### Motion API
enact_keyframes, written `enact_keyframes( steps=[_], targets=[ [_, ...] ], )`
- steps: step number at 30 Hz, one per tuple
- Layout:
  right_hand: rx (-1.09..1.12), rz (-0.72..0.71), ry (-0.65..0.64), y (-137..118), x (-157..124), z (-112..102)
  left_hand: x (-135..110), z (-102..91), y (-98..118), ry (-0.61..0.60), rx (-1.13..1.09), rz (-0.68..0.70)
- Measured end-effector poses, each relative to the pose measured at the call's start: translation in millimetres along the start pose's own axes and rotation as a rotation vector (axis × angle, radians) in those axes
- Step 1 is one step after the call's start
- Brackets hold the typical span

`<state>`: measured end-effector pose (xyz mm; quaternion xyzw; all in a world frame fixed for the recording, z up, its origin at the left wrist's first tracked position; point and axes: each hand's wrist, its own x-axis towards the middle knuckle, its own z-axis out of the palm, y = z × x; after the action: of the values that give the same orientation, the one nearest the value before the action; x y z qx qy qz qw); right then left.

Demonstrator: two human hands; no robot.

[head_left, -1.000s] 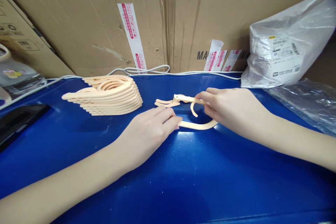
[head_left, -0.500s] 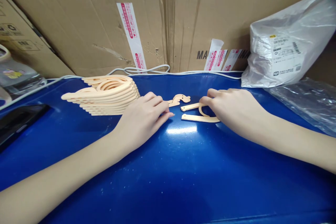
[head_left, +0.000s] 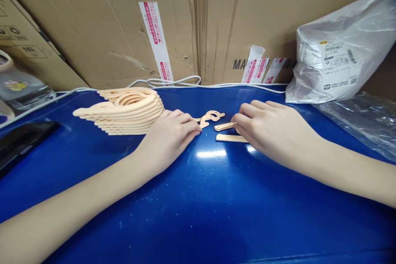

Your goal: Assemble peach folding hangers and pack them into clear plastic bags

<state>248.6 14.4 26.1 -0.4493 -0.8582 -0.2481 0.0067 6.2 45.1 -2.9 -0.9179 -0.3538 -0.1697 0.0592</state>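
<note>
My left hand (head_left: 170, 138) is closed, its fingertips pinching one end of a small peach plastic hanger hook (head_left: 213, 116). The curved part of the hook points to the right, just above the blue tabletop. Across a small gap, my right hand (head_left: 269, 126) bends its fingers over a peach hanger part with two arms (head_left: 232, 137). Both arm tips, each with a small hole, stick out to the left; my fingers and palm cover the rest. Close behind my left wrist lies a stack of peach plastic hangers (head_left: 136, 111).
Along the back stand large cardboard boxes (head_left: 108, 37), with a white cable (head_left: 241, 86) in front. A plastic-wrapped parcel (head_left: 334, 62) and clear plastic film (head_left: 365, 119) are at right. At left are a dark phone-like object (head_left: 27, 142) and a clear container (head_left: 24, 86).
The hook has turned at my left fingertips, and its curve looks different. My right hand has shifted slightly left and covers more of the two-armed part.
</note>
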Motion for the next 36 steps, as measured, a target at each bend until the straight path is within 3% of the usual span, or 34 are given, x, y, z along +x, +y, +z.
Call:
enact_keyframes(
  steps=[10,21,29,32,36],
  targets=[
    [0.147,-0.182,0.09,-10,-3,9,1,-1.8,4,0.01,-0.425,-0.254],
    [0.277,-0.217,0.089,-15,-2,14,0,-0.6,4,0.02,-0.474,-0.251],
    [0.209,-0.235,0.235,-16,-2,10,-1,1.9,5,0.028,-0.528,-0.193],
    [0.181,-0.174,0.202,-15,-4,9,-1,-1.0,8,0.031,-0.519,-0.203],
    [0.191,-0.119,0.26,-14,-2,10,-2,-5.5,11,0.081,-0.488,-0.24]
  ],
)
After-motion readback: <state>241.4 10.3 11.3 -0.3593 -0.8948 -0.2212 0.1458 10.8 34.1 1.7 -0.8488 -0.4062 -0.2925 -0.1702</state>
